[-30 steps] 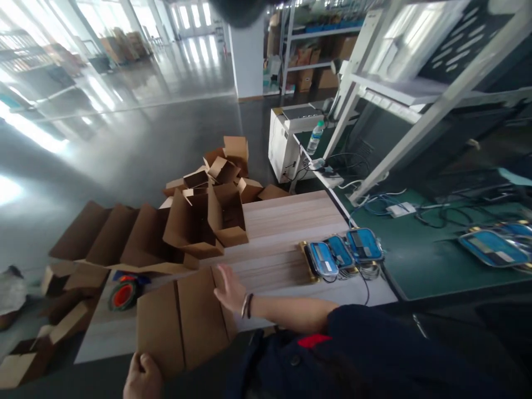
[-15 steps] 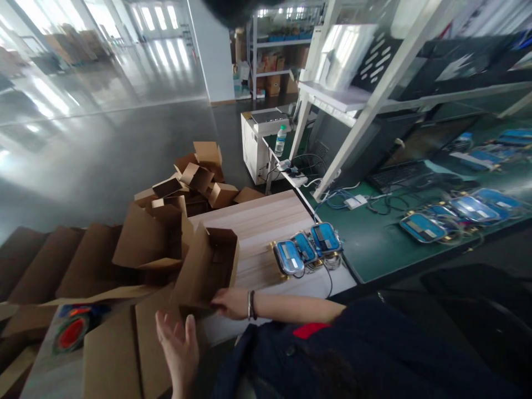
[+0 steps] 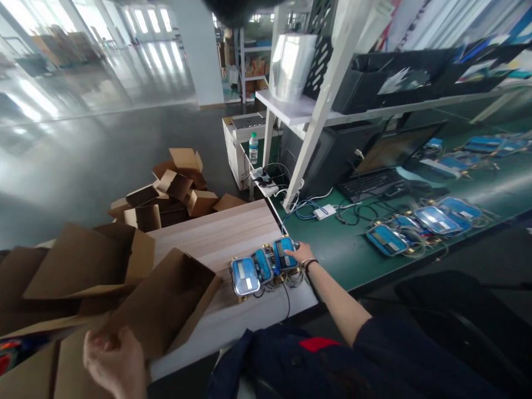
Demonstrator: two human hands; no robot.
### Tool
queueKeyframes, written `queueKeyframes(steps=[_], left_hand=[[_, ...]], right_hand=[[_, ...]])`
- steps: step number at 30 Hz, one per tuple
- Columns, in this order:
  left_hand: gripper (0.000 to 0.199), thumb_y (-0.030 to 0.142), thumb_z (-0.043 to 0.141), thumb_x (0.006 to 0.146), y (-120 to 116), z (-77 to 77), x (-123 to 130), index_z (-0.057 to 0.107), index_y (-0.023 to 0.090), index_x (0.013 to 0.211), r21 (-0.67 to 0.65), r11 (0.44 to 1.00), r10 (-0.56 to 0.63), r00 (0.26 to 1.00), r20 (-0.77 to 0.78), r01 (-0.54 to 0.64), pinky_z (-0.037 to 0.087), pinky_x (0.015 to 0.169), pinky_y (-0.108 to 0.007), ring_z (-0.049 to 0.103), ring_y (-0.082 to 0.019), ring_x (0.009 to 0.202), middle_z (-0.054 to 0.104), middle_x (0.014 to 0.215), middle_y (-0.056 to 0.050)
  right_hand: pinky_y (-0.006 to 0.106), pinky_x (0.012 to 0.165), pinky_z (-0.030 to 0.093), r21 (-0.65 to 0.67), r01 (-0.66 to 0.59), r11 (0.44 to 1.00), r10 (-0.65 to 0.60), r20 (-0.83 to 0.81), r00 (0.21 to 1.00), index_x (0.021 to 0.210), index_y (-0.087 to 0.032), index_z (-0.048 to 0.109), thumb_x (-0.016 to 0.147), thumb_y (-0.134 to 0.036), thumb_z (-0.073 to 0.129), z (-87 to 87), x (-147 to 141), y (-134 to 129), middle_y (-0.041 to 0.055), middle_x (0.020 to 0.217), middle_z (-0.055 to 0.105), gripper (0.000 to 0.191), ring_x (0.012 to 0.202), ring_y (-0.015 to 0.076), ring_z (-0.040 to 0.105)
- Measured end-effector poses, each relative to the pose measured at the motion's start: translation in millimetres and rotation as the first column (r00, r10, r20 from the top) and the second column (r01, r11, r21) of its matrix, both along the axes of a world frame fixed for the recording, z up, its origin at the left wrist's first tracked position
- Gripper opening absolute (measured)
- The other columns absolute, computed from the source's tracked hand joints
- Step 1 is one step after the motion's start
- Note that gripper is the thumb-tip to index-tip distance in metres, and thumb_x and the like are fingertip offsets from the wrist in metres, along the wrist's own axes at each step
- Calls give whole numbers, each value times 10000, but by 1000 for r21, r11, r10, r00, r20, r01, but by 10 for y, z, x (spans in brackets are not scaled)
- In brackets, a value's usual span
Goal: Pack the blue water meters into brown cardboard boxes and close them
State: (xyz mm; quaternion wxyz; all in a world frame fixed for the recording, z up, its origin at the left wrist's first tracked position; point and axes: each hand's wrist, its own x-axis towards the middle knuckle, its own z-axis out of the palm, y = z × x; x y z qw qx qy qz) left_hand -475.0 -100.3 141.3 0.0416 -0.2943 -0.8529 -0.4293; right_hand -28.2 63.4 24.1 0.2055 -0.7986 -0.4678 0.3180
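Note:
My right hand (image 3: 302,254) is at the rightmost blue meter with a small display (image 3: 285,252), its thumb on the front and its other fingers round the right edge. Two similar meters, a middle one (image 3: 263,265) and a left one (image 3: 246,276), lie beside it on the wood-grain tabletop, with coiled grey cables and brass fittings. At the lower left, my left hand (image 3: 115,360) has its fingers curled at the near edge of an open cardboard box (image 3: 149,299). This box lies tilted, its opening toward the meters; blur hides part of the grip.
More open cartons (image 3: 83,260) line the left side, and a pile of small boxes (image 3: 177,185) sits beyond the table. On the green bench (image 3: 332,260) are several more meters (image 3: 386,239), a keyboard (image 3: 369,185) and cables. A white shelf post (image 3: 310,127) rises from the bench.
My right hand has left the cardboard box and moved right onto the rightmost meter. My left hand, spread before, is now curled at the box, which has turned and shifted left. The view has shifted right.

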Motion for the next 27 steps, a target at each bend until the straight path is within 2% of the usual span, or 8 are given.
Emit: queueKeyframes(steps=[4, 6, 8, 10, 13, 19, 23, 27], left_hand=[[553, 255, 551, 686, 16, 138, 576, 508, 75, 1208, 94, 987, -86, 926, -368, 129, 322, 1037, -501, 447, -333, 1210, 533, 1237, -212], [462, 283, 553, 708, 49, 112, 871, 558, 97, 1131, 81, 953, -251, 909, -332, 292, 346, 1025, -485, 512, -311, 1142, 589, 1166, -193], [389, 336, 529, 738, 126, 46, 1160, 595, 125, 1058, 28, 859, -505, 856, -114, 511, 400, 980, -456, 583, -281, 1030, 645, 1058, -159], [394, 381, 515, 745, 245, -21, 1457, 608, 131, 1035, -2, 707, -685, 685, 250, 708, 462, 902, -425, 626, -255, 916, 674, 969, -133], [509, 405, 596, 686, 449, -42, 1912, 588, 106, 1097, 82, 517, -681, 352, 642, 852, 498, 836, -389, 634, -238, 880, 676, 980, -135], [696, 466, 755, 581, 553, 279, 2363, 567, 115, 1151, 477, 295, -602, -226, 766, 828, 484, 881, -386, 610, -278, 1002, 662, 1084, -134], [651, 506, 775, 537, 435, 322, 1957, 620, 156, 1064, 545, 361, -442, -376, 815, 757, 537, 725, -379, 664, -270, 791, 706, 919, -96], [563, 593, 756, 471, 426, 188, 1489, 676, 202, 868, 474, 487, -383, -308, 871, 734, 544, 617, -373, 661, -267, 662, 702, 726, -59]], right_hand=[[286, 723, 486, -23, -63, 998, 59, -124, 990, 823, -113, 640, 502, -243, 787, 40, 64, 93, 83, 823, 685, 376, 795, 206, 642], [287, 686, 482, -7, -57, 998, 55, -144, 988, 766, -110, 626, 487, -215, 785, 139, 102, 51, 81, 785, 679, 338, 743, 201, 640], [302, 696, 477, 30, -29, 999, 33, -136, 990, 771, -112, 610, 494, -221, 776, 286, 142, -80, 101, 816, 673, 341, 762, 213, 634], [314, 735, 469, 80, 3, 997, 6, -118, 993, 826, -118, 593, 524, -265, 757, 489, 160, -287, 121, 883, 661, 374, 820, 224, 623], [332, 756, 461, 220, 49, 974, -19, -138, 990, 868, -144, 566, 558, -332, 713, 898, 94, -662, 97, 885, 643, 391, 827, 226, 600], [316, 682, 457, 460, 7, 888, 213, -424, 880, 917, -182, 548, 564, -352, 723, 1690, -317, -1327, 23, 806, 607, 430, 729, 182, 555], [322, 723, 479, 611, -159, 776, 566, -561, 605, 1135, -195, 532, 673, -435, 681, 1905, -436, -1538, 97, 1101, 591, 541, 893, 205, 583], [423, 1017, 328, 700, -100, 707, 481, -373, 793, 1223, -218, 514, 582, -460, 771, 1917, -504, -1492, 120, 1415, 355, 732, 1281, 288, 333]])
